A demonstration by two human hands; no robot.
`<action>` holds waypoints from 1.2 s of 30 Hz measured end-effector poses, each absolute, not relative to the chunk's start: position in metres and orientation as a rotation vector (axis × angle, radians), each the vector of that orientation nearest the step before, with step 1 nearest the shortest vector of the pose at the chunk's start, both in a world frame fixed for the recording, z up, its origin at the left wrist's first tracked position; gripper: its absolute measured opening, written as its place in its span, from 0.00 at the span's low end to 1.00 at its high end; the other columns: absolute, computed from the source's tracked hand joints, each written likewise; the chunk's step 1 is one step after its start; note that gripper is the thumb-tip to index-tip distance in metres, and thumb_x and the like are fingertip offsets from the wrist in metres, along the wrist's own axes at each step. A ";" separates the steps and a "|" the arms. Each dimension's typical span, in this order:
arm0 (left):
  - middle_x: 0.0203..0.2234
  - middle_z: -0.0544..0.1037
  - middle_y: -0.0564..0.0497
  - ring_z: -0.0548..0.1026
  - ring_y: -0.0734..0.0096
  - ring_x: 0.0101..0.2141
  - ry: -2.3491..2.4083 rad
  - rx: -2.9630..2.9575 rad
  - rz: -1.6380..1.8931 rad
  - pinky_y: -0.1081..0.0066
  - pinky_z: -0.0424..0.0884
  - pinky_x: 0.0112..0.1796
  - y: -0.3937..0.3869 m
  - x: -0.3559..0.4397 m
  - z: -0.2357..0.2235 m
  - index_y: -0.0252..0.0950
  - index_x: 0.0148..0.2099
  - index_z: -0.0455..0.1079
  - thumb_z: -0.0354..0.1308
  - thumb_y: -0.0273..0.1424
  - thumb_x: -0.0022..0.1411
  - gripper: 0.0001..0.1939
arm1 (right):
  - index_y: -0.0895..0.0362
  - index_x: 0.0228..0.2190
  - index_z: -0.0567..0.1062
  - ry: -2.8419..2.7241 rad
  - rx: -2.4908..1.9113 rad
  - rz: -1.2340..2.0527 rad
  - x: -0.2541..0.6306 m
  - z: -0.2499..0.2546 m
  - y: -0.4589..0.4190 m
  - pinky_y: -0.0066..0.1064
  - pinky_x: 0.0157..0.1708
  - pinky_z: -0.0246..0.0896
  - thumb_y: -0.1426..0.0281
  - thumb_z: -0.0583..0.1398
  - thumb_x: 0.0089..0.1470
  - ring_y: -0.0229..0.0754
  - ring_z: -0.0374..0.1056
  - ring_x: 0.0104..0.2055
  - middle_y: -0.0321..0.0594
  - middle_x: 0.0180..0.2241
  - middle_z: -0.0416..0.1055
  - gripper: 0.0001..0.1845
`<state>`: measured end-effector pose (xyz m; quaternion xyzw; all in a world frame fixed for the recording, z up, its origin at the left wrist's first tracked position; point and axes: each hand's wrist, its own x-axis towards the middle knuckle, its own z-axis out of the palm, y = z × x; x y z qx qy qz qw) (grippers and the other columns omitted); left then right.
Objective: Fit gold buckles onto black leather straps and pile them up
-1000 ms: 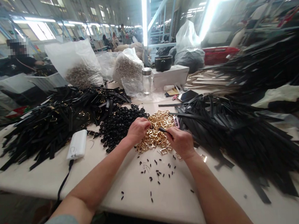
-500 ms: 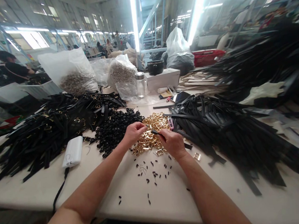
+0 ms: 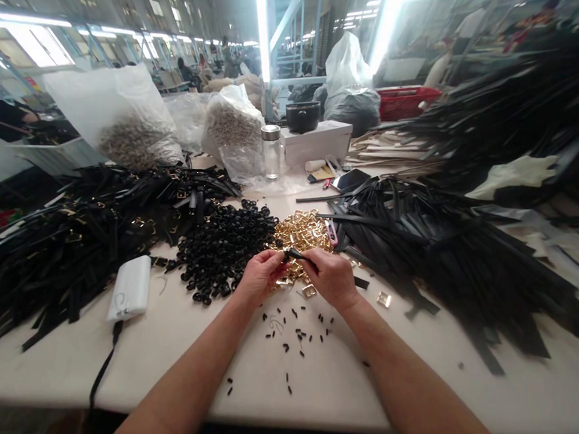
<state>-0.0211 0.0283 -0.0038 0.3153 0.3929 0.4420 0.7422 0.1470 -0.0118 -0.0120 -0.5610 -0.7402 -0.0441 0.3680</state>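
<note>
My right hand (image 3: pixel 331 275) is closed around a narrow black strap (image 3: pixel 297 254), whose short end points left out of the fingers. Meeting that end, my left hand (image 3: pixel 261 273) pinches something small and partly hidden, with a faint glint at the fingertips. Behind and beneath both hands lies a heap of gold buckles (image 3: pixel 303 229). To its left spreads a pile of small black loops (image 3: pixel 226 249). Loose black straps (image 3: pixel 410 227) fan out on the right side of the table.
Black straps with gold buckles (image 3: pixel 84 226) cover the table's left. A white power bank (image 3: pixel 131 288) with a cable lies nearer. Small black bits (image 3: pixel 299 335) are scattered in front. A glass bottle (image 3: pixel 271 155), white box (image 3: pixel 316 144), phone (image 3: pixel 351 180) and filled plastic bags (image 3: pixel 235 131) stand behind.
My left hand has come down and right, meeting the strap end in my right hand. The strap is still held. The camera view has shifted slightly.
</note>
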 end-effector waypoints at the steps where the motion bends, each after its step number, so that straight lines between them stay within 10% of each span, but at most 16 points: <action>1: 0.22 0.76 0.53 0.75 0.76 0.24 0.864 0.678 0.970 0.78 0.73 0.28 0.028 -0.021 -0.004 0.31 0.28 0.69 0.75 0.38 0.35 0.23 | 0.55 0.31 0.75 -1.895 -1.451 -0.118 0.147 -0.012 -0.012 0.27 0.29 0.53 0.66 0.56 0.61 0.37 0.69 0.28 0.38 0.28 0.75 0.10; 29: 0.25 0.77 0.53 0.74 0.79 0.23 0.849 0.989 0.793 0.76 0.71 0.29 0.028 -0.028 -0.007 0.31 0.33 0.71 0.72 0.34 0.42 0.18 | 0.56 0.30 0.73 -2.161 -1.420 0.048 0.151 -0.008 -0.012 0.27 0.27 0.51 0.64 0.56 0.62 0.37 0.69 0.27 0.37 0.26 0.75 0.12; 32: 0.23 0.76 0.54 0.72 0.79 0.22 0.856 1.057 0.792 0.76 0.69 0.28 0.028 -0.029 -0.004 0.31 0.33 0.72 0.71 0.34 0.43 0.17 | 0.54 0.37 0.74 -2.123 -1.476 0.155 0.149 -0.007 -0.013 0.27 0.28 0.54 0.65 0.58 0.60 0.39 0.71 0.28 0.37 0.28 0.76 0.07; 36: 0.22 0.75 0.55 0.71 0.81 0.21 0.881 1.093 0.815 0.76 0.68 0.27 0.026 -0.028 -0.003 0.32 0.32 0.72 0.71 0.33 0.43 0.15 | 0.54 0.56 0.65 -2.046 -1.479 0.316 0.147 -0.002 -0.015 0.28 0.29 0.59 0.64 0.60 0.58 0.41 0.72 0.29 0.37 0.31 0.77 0.25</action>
